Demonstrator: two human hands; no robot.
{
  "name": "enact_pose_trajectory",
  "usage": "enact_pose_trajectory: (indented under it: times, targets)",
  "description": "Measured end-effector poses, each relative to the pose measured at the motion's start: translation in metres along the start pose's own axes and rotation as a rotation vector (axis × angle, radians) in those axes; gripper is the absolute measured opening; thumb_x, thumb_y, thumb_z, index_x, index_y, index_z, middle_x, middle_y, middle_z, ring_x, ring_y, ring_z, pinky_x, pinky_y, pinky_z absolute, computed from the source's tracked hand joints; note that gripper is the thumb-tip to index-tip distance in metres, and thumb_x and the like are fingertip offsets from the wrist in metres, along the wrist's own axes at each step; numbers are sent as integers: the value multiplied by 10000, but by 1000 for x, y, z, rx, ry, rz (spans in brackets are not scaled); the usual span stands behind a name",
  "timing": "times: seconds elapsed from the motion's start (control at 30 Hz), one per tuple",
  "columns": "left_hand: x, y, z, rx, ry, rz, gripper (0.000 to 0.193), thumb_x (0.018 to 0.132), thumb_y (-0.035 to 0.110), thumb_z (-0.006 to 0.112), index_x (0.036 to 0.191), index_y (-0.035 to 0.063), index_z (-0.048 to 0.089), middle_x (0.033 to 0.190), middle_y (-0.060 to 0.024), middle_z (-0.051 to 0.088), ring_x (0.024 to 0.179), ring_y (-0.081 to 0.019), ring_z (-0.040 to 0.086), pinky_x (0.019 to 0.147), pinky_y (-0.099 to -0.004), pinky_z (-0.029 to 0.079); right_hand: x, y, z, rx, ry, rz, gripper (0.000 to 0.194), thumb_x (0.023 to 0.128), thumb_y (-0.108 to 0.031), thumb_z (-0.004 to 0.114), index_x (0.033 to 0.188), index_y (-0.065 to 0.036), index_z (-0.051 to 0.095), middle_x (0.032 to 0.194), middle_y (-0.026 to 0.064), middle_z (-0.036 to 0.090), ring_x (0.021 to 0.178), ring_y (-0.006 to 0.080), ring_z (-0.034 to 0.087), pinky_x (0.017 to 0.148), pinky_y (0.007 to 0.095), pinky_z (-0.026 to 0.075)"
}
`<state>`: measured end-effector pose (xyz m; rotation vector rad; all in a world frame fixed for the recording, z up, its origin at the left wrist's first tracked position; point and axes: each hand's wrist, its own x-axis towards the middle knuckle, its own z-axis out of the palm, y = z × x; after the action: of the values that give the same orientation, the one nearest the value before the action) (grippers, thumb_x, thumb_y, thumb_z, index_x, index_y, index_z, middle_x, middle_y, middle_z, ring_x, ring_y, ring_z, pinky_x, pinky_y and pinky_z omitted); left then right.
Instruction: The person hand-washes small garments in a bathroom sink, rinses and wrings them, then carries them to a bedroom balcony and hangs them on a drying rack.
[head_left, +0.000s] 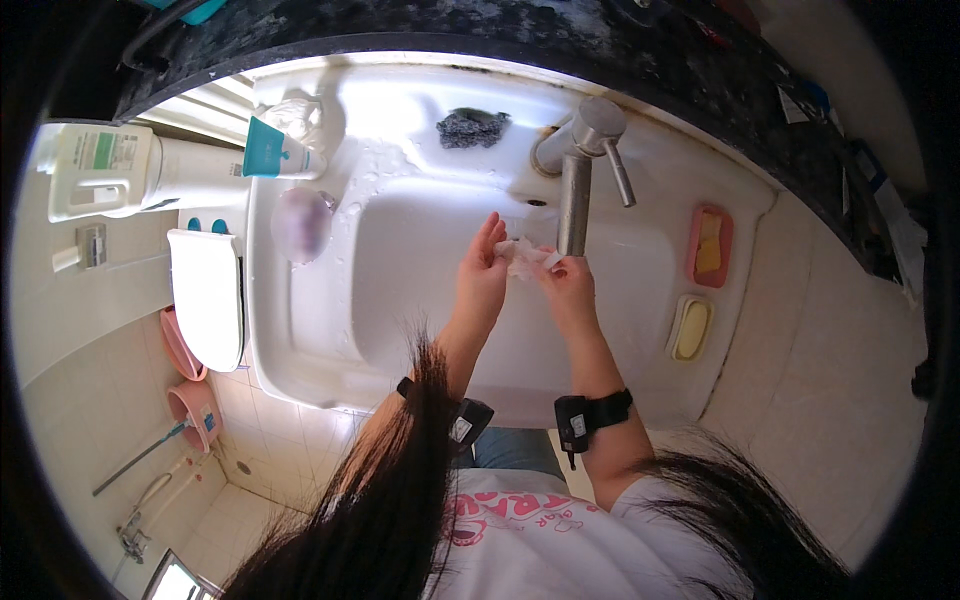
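Observation:
Both hands are over the white washbasin (420, 315), below the metal tap (574, 202). Between them is a thin, crumpled, whitish cloth or tissue (519, 256); which of the two it is, I cannot tell. My left hand (482, 262) has its fingers raised and holds the near end at the thumb side. My right hand (570, 283) pinches the other end just under the spout, and a small white flap sticks out by its fingers. Part of the right fingers is hidden behind the spout.
On the right rim sit a pink dish (709, 247) with yellow sponge pieces and a soap dish with yellow soap (691, 330). A dark scouring pad (472, 129) lies behind the bowl. Along the left stand a teal-capped tube (283, 154), a purplish rounded object (301, 225) and a white jug (101, 172).

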<state>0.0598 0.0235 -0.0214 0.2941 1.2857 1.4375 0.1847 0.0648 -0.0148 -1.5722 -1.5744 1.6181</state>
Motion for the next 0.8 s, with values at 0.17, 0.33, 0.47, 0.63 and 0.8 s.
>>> enact_pose_trajectory:
  times: [0.17,0.33,0.47,0.63,0.8]
  targets:
    - [-2,10,10,-287,-150,-165,563,909,178,511,1396,65,251,1404,-179,300,1273,-260,340,1040,-332,282,-1,-14,6,-66,147,-238,253,841,-205,620,1021,-28,592,875,52,593,756,125,578,666,248,476]
    - [6,10,-4,26,-94,-299,572,933,376,427,1386,66,264,1434,-118,256,1298,-276,292,1051,-345,267,-4,-15,-14,515,27,184,279,869,-309,587,1029,-83,551,836,20,581,695,99,534,597,230,420]
    - [16,-20,-2,-312,-117,-744,530,942,426,366,1316,51,382,1350,-93,394,1226,-254,390,997,-351,336,-4,-12,-23,1105,-325,243,310,883,-373,555,1004,-88,550,893,14,574,769,90,524,632,231,425]
    - [35,-54,3,-609,-132,-416,411,938,413,397,1149,80,515,1066,-65,571,941,-187,546,805,-352,444,-3,-13,-27,916,52,287,356,858,-415,582,958,-77,536,925,33,565,746,98,523,646,236,435]
    - [42,-44,12,-726,128,-450,358,922,394,455,1078,81,534,954,-52,586,841,-177,569,707,-337,468,-10,-5,-8,567,7,224,237,864,-260,601,984,-90,488,856,31,521,661,106,533,530,269,456]
